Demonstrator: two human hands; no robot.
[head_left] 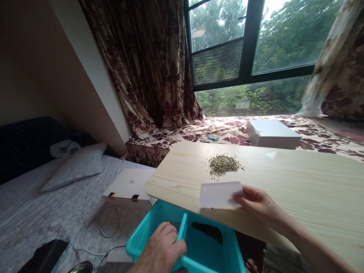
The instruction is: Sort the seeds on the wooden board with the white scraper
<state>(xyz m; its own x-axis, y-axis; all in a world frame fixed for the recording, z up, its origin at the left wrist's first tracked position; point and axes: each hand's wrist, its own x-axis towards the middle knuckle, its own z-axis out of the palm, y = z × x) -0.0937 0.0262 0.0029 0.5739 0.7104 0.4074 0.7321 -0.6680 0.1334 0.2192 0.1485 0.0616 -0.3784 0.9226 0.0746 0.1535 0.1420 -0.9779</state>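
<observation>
My right hand pinches the right end of a thin white plastic sheet, which is tilted over the front part of the wooden tabletop. Beyond the sheet lies a loose heap of small greenish-brown beans or seeds, with a few stray ones around it. A couple of dark grains show at the sheet's near edge. Below the table's front edge is a teal two-compartment bin. Closed over its near rim by the divider is my left hand. Dark grains lie in the right compartment; my left hand partly hides the left one.
A white box lies on the bed left of the table, near loose cables. Another white box and a folded grey cloth rest on the window seat behind. A metal bowl shows at the bottom left.
</observation>
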